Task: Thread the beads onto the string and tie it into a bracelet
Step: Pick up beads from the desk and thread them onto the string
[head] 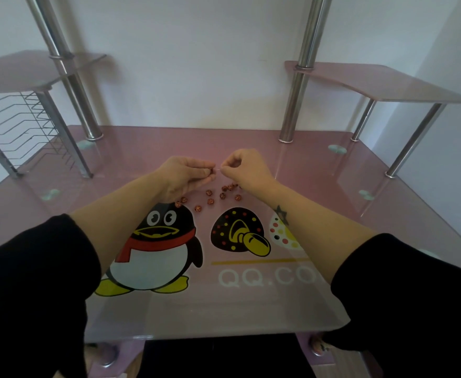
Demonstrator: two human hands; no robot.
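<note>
Pink desk [319, 192]; left hand [187, 173] tight on bead [212, 169], right hand [247, 167] tight on string [218, 169].

Black left sleeve [33, 268], black right sleeve [414, 296], both bunched near elbows; dark star tattoo [282, 214] on right forearm [322, 230].

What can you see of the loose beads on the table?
The loose beads are small, round, reddish-brown with a lighter pattern; material unclear. Roughly ten lie scattered, mostly apart, on the glossy pink table, between the printed penguin and the two hands. A few bunch by the right hand, which pinches the string. None is gripped; the left hand pinches one more bead above them.
</note>
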